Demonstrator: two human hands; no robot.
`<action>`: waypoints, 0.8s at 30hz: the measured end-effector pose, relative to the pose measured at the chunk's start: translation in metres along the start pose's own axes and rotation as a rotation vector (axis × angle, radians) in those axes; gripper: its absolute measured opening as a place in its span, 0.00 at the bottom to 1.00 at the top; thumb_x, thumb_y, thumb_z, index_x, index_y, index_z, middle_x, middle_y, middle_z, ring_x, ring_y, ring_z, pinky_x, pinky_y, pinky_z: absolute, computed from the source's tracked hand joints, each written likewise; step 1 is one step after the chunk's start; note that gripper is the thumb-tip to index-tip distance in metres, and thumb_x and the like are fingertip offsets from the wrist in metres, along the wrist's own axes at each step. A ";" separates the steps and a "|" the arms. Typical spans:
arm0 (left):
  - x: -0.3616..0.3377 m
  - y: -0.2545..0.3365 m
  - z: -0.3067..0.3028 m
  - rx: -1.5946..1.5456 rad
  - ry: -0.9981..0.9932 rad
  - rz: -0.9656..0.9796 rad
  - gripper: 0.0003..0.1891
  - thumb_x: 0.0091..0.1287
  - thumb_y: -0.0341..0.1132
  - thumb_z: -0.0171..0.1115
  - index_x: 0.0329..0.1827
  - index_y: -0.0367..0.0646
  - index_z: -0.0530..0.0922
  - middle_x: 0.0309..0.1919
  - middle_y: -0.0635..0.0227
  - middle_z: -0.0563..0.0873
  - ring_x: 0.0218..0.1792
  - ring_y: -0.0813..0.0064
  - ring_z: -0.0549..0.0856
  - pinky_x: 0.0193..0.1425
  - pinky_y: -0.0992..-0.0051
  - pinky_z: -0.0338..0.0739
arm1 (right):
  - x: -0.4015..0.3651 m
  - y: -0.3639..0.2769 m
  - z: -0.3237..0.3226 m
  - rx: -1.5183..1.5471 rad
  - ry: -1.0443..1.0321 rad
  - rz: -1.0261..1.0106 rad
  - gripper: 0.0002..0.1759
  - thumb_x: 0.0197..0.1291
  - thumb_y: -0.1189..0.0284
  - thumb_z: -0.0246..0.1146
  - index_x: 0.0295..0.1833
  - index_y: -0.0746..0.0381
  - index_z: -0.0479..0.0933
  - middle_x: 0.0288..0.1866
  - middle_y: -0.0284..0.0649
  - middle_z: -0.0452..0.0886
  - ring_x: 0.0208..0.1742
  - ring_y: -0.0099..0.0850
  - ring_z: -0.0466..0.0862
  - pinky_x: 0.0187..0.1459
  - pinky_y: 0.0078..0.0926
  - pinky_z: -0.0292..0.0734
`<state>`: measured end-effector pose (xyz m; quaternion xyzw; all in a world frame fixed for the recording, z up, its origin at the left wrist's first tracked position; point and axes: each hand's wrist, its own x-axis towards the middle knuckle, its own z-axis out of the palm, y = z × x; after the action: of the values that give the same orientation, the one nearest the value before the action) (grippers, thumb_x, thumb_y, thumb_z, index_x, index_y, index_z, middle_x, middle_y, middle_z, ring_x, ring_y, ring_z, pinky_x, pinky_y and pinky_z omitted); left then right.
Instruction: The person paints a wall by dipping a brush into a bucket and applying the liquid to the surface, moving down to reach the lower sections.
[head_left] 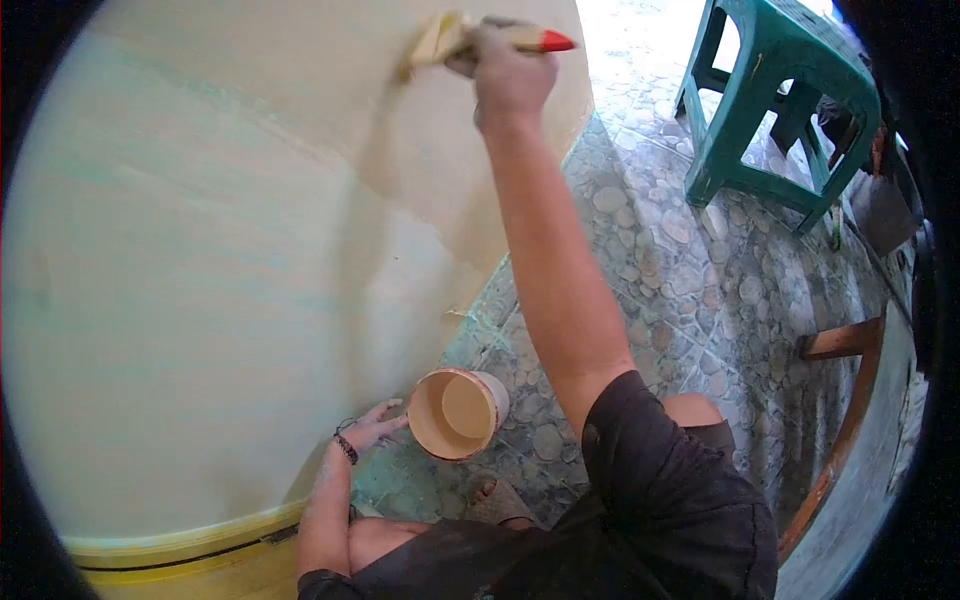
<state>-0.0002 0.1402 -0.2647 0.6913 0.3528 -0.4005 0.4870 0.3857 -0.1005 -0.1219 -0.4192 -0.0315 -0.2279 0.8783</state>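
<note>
A paintbrush [432, 44] with a pale handle and a red tip is gripped in my right hand [515, 75], its bristles against the upper part of the wall [220, 270]. The wall shows beige paint above and paler, greenish patches lower down. My left hand [375, 425], with a dark bracelet at the wrist, is low by the wall, fingers apart, fingertips at the rim of a bucket [490, 400]. Beige paint lies inside the bucket, which stands on the floor.
A green plastic stool [735, 110] stands on the stone-patterned floor [670, 260] at the upper right. A wooden-edged piece [840, 440] is at the right. A yellow band [180, 555] runs along the lower left. My foot [500, 503] is below the bucket.
</note>
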 end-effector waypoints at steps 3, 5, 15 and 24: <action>-0.003 -0.001 0.003 -0.015 0.016 -0.031 0.40 0.61 0.51 0.62 0.72 0.47 0.52 0.57 0.57 0.76 0.49 0.64 0.81 0.51 0.66 0.75 | 0.001 0.010 -0.014 0.544 0.007 0.170 0.13 0.54 0.77 0.62 0.44 0.69 0.70 0.40 0.45 0.78 0.38 0.38 0.83 0.38 0.37 0.84; -0.001 -0.007 0.002 -0.071 -0.019 -0.026 0.40 0.62 0.50 0.62 0.71 0.46 0.52 0.57 0.58 0.75 0.49 0.63 0.81 0.51 0.66 0.76 | -0.014 0.081 -0.041 0.583 0.091 0.313 0.13 0.54 0.79 0.61 0.44 0.70 0.70 0.41 0.47 0.78 0.38 0.37 0.83 0.38 0.35 0.85; -0.004 -0.002 0.003 -0.088 -0.019 0.020 0.39 0.62 0.49 0.62 0.71 0.45 0.53 0.56 0.58 0.75 0.47 0.63 0.82 0.50 0.67 0.76 | -0.055 0.083 -0.052 -0.456 0.094 0.113 0.09 0.48 0.77 0.67 0.34 0.66 0.75 0.28 0.39 0.79 0.31 0.28 0.82 0.30 0.25 0.81; 0.003 -0.014 0.002 -0.046 -0.069 -0.031 0.40 0.61 0.50 0.62 0.71 0.44 0.52 0.57 0.58 0.75 0.47 0.65 0.82 0.49 0.67 0.77 | -0.136 0.111 -0.083 0.416 0.210 0.497 0.11 0.53 0.78 0.65 0.40 0.67 0.71 0.39 0.43 0.78 0.36 0.34 0.83 0.41 0.36 0.85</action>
<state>-0.0118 0.1428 -0.2732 0.6602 0.3555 -0.4233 0.5085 0.3003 -0.0515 -0.2895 -0.2002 0.1167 -0.0376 0.9721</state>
